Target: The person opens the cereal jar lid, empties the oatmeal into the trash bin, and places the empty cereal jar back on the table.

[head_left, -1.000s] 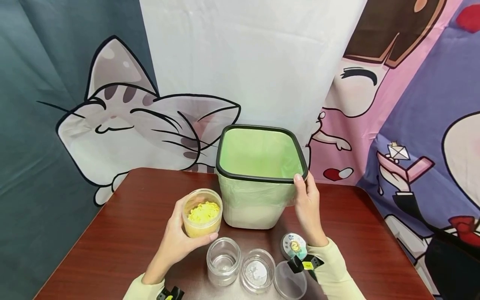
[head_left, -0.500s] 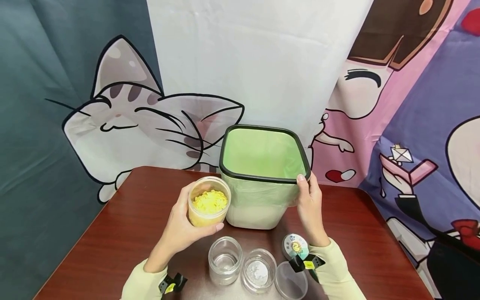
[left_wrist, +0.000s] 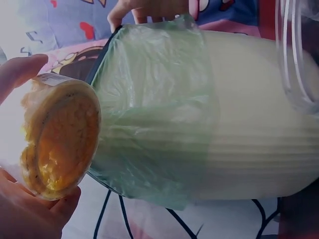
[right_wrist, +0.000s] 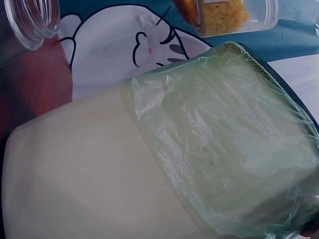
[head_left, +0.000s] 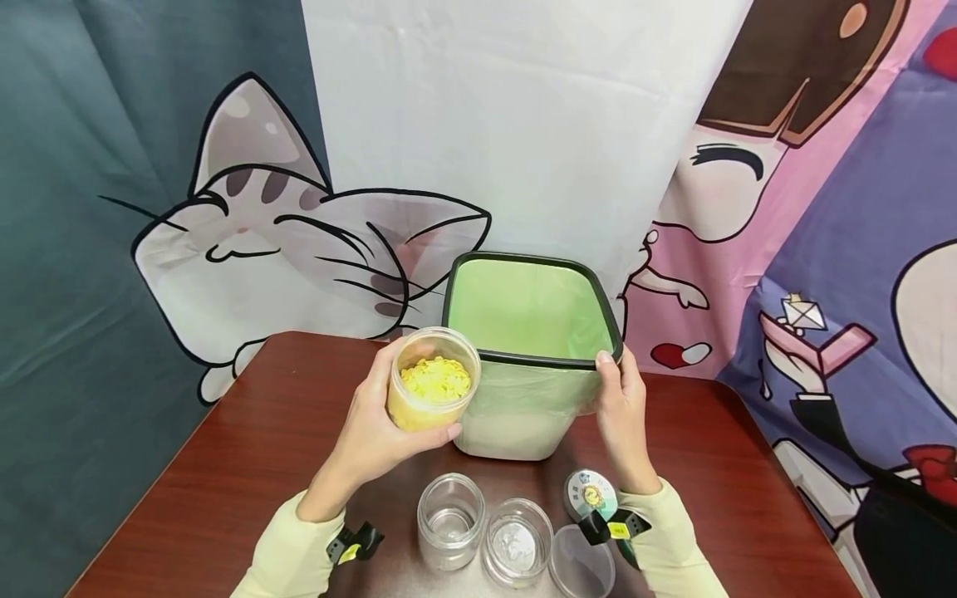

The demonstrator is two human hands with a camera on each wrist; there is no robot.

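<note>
My left hand [head_left: 377,419] grips a clear plastic jar [head_left: 404,407] partly filled with yellow flakes [head_left: 436,379]. Its mouth is uncovered and the jar tilts slightly, held in front of the near left corner of a trash can [head_left: 516,428]. A green bag [head_left: 531,307] lines the can and folds over its outside under a black rim ring [head_left: 538,359]. At the near right corner my right hand [head_left: 622,407] pinches that rim, thumb on top. The left wrist view shows the jar's base [left_wrist: 62,144] beside the folded bag [left_wrist: 149,114].
Two clear jars without lids, one taller [head_left: 450,523] and one shorter [head_left: 517,544], stand near the front of the brown table [head_left: 202,498]. Right of them lie a translucent lid [head_left: 581,563] and a round printed lid [head_left: 591,496], close to the right sleeve. A cartoon cloth [head_left: 523,124] hangs behind.
My left hand has raised the jar and brought it right, closer to the can's rim. The right hand keeps its hold on the rim. The head view has shifted slightly.
</note>
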